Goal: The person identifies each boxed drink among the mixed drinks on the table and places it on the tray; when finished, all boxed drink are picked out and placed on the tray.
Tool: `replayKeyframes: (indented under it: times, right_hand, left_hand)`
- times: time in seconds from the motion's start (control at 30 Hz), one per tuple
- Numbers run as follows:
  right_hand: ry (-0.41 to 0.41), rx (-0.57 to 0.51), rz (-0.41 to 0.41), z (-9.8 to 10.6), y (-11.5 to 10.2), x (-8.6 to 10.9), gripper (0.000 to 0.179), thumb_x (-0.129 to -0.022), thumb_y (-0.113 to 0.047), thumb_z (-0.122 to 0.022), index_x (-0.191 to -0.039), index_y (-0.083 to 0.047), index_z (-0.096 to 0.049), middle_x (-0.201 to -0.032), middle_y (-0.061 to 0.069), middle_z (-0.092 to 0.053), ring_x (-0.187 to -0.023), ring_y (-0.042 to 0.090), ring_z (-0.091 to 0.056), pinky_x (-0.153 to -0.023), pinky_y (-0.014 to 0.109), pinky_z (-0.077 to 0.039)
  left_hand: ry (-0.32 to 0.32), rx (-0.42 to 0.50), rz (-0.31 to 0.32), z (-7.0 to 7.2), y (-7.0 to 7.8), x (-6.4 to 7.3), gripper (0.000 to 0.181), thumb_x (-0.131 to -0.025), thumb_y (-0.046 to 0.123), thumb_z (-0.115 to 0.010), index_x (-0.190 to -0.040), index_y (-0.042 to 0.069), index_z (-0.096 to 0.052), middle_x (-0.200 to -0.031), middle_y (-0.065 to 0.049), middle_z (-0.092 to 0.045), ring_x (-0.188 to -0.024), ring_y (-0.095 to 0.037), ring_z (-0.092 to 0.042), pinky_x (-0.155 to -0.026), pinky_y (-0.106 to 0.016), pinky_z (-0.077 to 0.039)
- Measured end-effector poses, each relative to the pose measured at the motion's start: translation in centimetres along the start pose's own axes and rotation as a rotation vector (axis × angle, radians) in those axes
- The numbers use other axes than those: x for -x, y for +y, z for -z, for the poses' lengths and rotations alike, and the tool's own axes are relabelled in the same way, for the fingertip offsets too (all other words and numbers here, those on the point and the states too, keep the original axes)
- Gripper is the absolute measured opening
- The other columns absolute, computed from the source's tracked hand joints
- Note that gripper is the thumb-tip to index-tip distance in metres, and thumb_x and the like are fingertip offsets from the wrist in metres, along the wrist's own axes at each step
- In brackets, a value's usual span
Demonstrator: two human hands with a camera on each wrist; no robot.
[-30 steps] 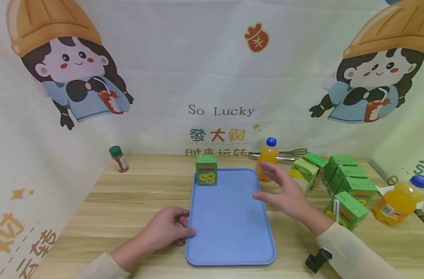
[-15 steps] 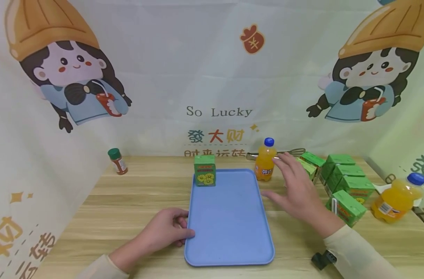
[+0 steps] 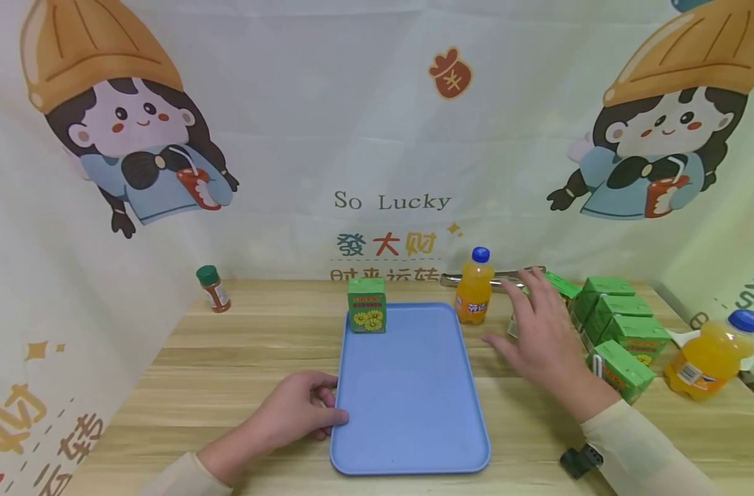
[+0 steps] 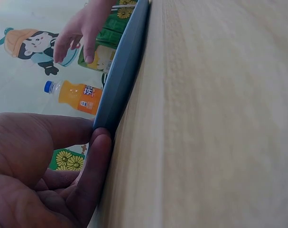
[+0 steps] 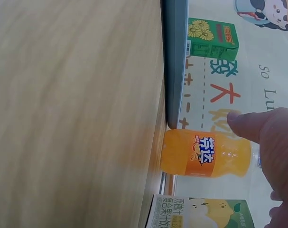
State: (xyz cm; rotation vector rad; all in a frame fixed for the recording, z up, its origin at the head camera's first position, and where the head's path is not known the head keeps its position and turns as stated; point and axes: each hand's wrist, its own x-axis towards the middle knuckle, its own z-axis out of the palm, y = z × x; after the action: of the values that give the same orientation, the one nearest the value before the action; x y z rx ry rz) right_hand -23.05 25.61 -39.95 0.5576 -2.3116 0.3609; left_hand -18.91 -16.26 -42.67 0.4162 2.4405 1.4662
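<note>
A blue tray (image 3: 407,406) lies on the wooden table. My left hand (image 3: 299,406) pinches its left rim, thumb on the edge and the other fingers curled beside it. At the tray's far left corner stands a green drink carton (image 3: 367,308) with yellow flowers. An orange soda bottle (image 3: 474,297) with a blue cap stands upright by the far right corner. My right hand (image 3: 540,337), fingers spread and holding nothing, hovers right of the tray. In the head view it mostly hides a lemon juice carton (image 5: 217,213), which shows in the right wrist view.
Several green drink cartons (image 3: 627,324) cluster on the right, one with a white straw. Another orange soda bottle (image 3: 699,368) stands beyond them. Metal utensils (image 3: 452,280) lie at the back. A green-capped spice bottle (image 3: 214,289) stands far left.
My right hand has moved rightward from beside the orange soda bottle to over the lemon juice carton. My left hand keeps its grip on the tray.
</note>
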Motion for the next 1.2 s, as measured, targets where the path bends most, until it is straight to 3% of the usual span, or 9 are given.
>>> replayKeyframes:
  times: [0.17, 0.43, 0.93, 1.2]
  right_hand:
    - [-0.027, 0.017, -0.032, -0.1, 0.3, 0.0, 0.101, -0.076, -0.029, -0.105, -0.154, 0.008, -0.051, -0.164, 0.039, -0.040, -0.155, 0.061, -0.034, -0.125, 0.078, -0.032]
    - [-0.116, 0.042, -0.170, 0.1, 0.3, 0.4, 0.107, -0.079, -0.035, -0.103, -0.159, 0.008, -0.046, -0.167, 0.039, -0.033, -0.153, 0.061, -0.033, -0.125, 0.079, -0.029]
    - [-0.161, 0.099, -0.247, -0.1, 0.7, 0.6, 0.110, -0.080, -0.040, -0.102, -0.156, 0.013, -0.045, -0.158, 0.042, -0.040, -0.145, 0.061, -0.036, -0.122, 0.078, -0.030]
    - [-0.155, 0.035, -0.302, -0.4, 1.1, 0.5, 0.108, -0.080, -0.036, -0.103, -0.156, 0.015, -0.045, -0.158, 0.040, -0.040, -0.145, 0.059, -0.034, -0.120, 0.077, -0.026]
  left_hand:
    - [0.000, 0.003, -0.002, 0.0, -0.1, -0.1, 0.069, -0.089, 0.005, -0.093, -0.141, -0.024, -0.058, -0.092, -0.007, -0.069, -0.065, -0.019, -0.072, -0.056, -0.035, -0.066]
    - [0.003, -0.009, -0.001, -0.1, -0.3, -0.2, 0.068, -0.088, 0.005, -0.093, -0.140, -0.023, -0.059, -0.092, -0.006, -0.069, -0.065, -0.019, -0.071, -0.056, -0.036, -0.065]
    - [0.011, -0.020, 0.001, -0.1, -0.1, -0.2, 0.067, -0.088, 0.005, -0.093, -0.139, -0.022, -0.060, -0.091, -0.006, -0.068, -0.064, -0.018, -0.071, -0.055, -0.036, -0.065]
    - [0.011, -0.018, 0.000, -0.1, -0.1, -0.2, 0.067, -0.088, 0.005, -0.093, -0.140, -0.022, -0.060, -0.091, -0.006, -0.068, -0.064, -0.019, -0.071, -0.055, -0.035, -0.065]
